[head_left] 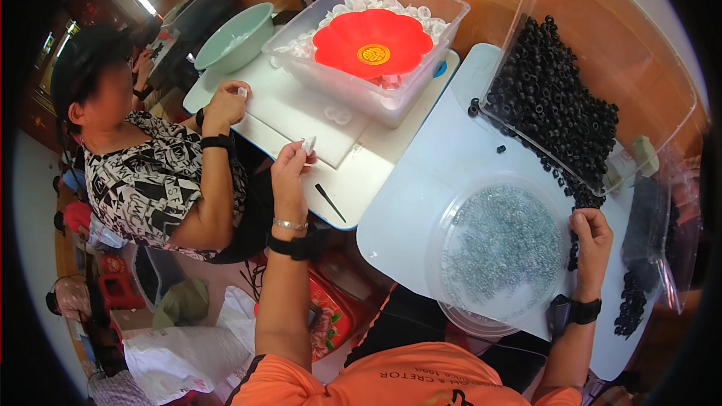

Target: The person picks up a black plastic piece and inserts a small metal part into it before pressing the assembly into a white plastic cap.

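While your left hand (289,169) is raised over the near edge of the white board (301,116), its fingertips pinch a small white cap (309,143), so that grip is closed on the piece. A thin black pick (329,202) lies on the desk (444,158) just right of that wrist. Your right hand (593,244) rests at the right rim of the round clear tub (502,249), which holds small silvery rings; its fingers curl among loose black rings (575,199) spilled there, and you cannot tell whether that grip holds one. Behind it, a tilted clear bin (602,53) holds a heap of the same black rings. Farther back, a clear box (361,86) of white caps carries a red flower-shaped dish (372,43), with a pale green bowl (237,34) to its left. Across the board, another person's hand (226,105) holds a white cap of its own.
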A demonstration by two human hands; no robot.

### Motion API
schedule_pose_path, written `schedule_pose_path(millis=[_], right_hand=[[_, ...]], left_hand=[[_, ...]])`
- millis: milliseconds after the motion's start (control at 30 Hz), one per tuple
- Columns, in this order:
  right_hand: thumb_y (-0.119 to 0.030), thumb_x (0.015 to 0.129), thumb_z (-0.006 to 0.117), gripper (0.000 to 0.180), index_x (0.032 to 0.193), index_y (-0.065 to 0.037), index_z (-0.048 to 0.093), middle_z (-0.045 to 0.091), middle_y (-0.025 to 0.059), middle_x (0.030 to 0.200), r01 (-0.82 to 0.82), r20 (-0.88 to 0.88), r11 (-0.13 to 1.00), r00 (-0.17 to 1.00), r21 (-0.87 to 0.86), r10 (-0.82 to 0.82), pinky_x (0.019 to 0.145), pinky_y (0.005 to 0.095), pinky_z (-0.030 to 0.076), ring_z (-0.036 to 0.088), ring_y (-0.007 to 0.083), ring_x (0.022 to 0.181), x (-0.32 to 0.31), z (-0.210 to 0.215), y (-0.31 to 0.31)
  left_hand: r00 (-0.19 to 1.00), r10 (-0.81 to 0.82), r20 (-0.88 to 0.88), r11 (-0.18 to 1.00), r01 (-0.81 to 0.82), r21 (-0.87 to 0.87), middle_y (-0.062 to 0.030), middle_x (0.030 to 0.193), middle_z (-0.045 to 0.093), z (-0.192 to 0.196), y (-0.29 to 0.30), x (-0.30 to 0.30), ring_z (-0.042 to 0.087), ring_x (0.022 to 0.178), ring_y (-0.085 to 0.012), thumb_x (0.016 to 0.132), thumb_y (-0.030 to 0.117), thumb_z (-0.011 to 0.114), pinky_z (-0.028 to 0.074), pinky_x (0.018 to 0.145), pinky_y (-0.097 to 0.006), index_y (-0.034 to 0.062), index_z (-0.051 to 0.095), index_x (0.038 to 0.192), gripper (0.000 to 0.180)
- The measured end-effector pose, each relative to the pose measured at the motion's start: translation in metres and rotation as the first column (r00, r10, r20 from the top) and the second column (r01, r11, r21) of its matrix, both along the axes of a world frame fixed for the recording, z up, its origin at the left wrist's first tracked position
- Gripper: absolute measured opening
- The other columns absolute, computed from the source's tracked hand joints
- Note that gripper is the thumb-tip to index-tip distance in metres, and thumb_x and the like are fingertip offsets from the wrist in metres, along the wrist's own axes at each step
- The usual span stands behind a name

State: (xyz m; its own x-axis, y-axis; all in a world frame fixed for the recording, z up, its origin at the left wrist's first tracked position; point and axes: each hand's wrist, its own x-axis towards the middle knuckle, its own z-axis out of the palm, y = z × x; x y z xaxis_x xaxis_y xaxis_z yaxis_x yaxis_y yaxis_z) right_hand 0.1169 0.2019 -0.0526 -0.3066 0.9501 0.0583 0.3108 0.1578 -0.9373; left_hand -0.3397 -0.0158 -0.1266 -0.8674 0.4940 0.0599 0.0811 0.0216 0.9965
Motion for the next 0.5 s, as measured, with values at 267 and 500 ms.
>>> schedule_pose_path(millis=[267,500], right_hand=[[-0.012,0.092,0.063,0.012,0.091,-0.001,0.064,0.060,-0.0018,0.080,-0.013,-0.026,1.000,1.000,-0.017,0.012,0.071,0.0210,0.042,0.053,0.0060,0.076,-0.003,0.001,0.000],[-0.012,0.092,0.063,0.011,0.092,-0.001,0.064,0.060,-0.0022,0.080,-0.015,-0.007,1.000,1.000,-0.026,0.015,0.070,0.0208,0.041,0.052,0.0057,0.075,-0.004,0.004,-0.001]], left_hand=[[0.636,-0.559,0.531,0.754,0.125,0.644,-0.0148,0.098,0.063,0.054,-0.007,0.044,0.063,0.091,-0.0277,0.100,0.019,0.042,0.052,0.078,-0.036,-0.0024,0.056,0.111,0.028],[0.558,-0.584,0.589,0.750,0.095,0.654,-0.0166,0.099,0.064,0.065,-0.005,0.052,0.063,0.094,-0.0308,0.100,0.019,0.042,0.053,0.080,-0.038,-0.0024,0.056,0.110,0.028]])
